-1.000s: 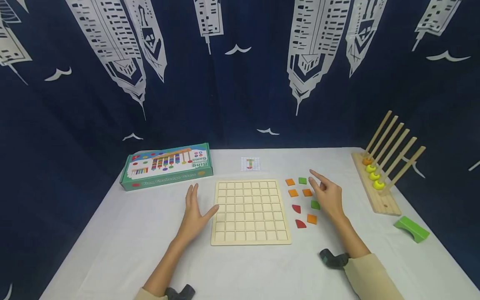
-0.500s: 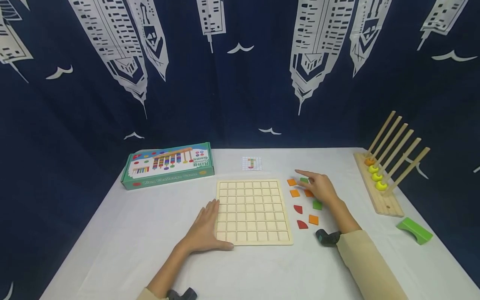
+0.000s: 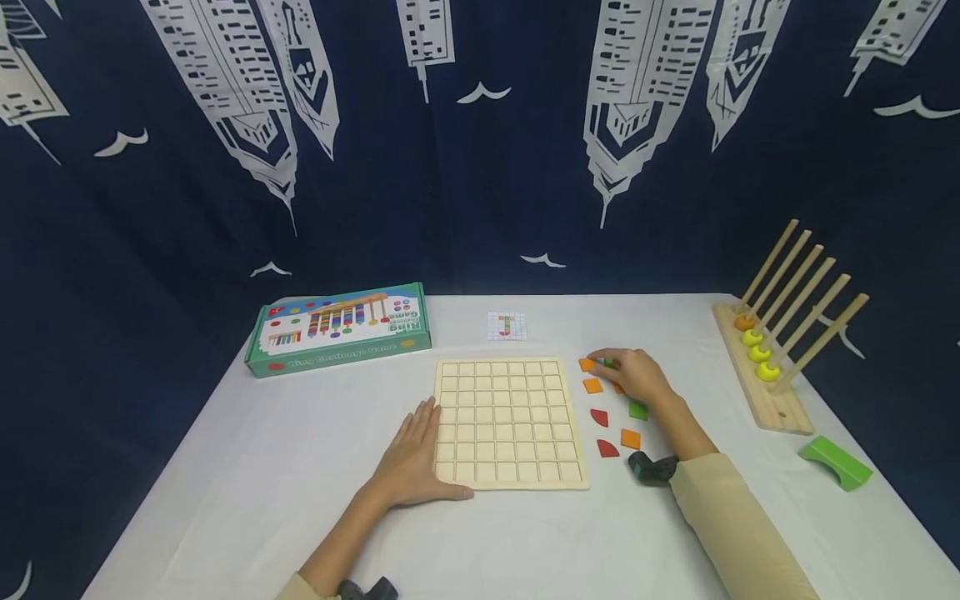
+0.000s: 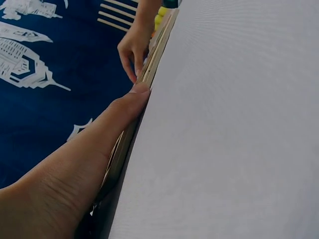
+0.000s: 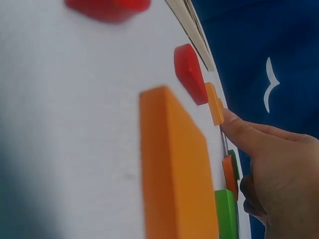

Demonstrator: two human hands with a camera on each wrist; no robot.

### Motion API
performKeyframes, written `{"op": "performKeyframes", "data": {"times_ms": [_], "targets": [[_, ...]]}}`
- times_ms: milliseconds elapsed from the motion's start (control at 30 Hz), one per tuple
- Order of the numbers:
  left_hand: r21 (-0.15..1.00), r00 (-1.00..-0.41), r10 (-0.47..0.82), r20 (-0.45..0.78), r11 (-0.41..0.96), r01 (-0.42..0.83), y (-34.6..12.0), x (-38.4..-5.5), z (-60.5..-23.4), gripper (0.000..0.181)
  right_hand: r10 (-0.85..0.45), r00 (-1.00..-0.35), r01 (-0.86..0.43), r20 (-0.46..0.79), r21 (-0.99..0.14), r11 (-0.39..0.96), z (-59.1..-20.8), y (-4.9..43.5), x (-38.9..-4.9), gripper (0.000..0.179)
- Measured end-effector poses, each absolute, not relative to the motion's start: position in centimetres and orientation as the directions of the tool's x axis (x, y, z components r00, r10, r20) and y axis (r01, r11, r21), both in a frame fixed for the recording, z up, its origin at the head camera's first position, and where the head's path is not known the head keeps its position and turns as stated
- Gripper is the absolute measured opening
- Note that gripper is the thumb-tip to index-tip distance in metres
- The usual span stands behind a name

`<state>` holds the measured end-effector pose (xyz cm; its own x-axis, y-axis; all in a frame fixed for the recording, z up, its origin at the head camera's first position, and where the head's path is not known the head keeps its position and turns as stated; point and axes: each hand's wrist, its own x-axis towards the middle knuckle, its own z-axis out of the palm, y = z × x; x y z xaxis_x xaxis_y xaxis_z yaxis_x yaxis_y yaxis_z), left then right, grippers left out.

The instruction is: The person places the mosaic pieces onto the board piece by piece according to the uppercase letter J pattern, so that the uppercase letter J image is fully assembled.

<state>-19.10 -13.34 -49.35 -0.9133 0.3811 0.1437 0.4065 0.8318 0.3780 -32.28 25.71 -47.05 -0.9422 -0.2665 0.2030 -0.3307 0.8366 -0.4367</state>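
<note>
Fingers of the left hand [image 3: 411,458] lie straight along the left edge of the board [image 3: 510,425], thumb stretched wide to its near edge; I see that hand spread. Right of the board, the right hand [image 3: 636,374] reaches down, thumb and index tips close to each other at the farthest orange tile [image 3: 585,365], beside the board's far right corner. Even on my wrist feed, I cannot tell whether they pinch it or only touch. Back up, that hand partly hides a green tile [image 3: 609,363]; its beige sleeve [image 3: 738,529] slants in from the near right. Red pieces [image 3: 607,449] lie right of the board, the card [image 3: 507,326] just beyond its far edge.
</note>
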Motion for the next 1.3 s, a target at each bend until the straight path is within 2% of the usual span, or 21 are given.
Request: {"op": "performKeyframes", "data": {"times_ms": [300, 467, 633, 967, 1300], "targets": [[0.371, -0.915, 0.374, 0.150, 0.837, 0.403, -13.0, -19.5, -49.6, 0.138, -0.139, -0.953, -0.268, 0.271, -0.532, 0.803, -46.7, 25.4, -30.5, 0.041], [0.348, -0.917, 0.369, 0.150, 0.848, 0.398, -12.6, -19.9, -49.6, 0.136, -0.173, -0.925, -0.340, 0.339, -0.526, 0.779, -45.8, 24.1, -28.8, 0.034], [0.340, -0.917, 0.374, 0.137, 0.852, 0.399, -12.6, -19.9, -49.4, 0.135, -0.225, -0.893, -0.412, 0.389, -0.507, 0.757, -45.2, 20.7, -27.6, 0.033], [0.352, -0.912, 0.385, 0.139, 0.842, 0.409, -12.8, -19.8, -49.3, 0.132, -0.225, -0.905, -0.401, 0.361, -0.546, 0.736, -45.7, 12.7, -27.7, 0.035], [0.363, -0.915, 0.383, 0.126, 0.841, 0.402, -12.8, -19.6, -49.4, 0.131, -0.210, -0.923, -0.373, 0.324, -0.608, 0.701, -47.3, 9.3, -29.0, 0.038]]}}
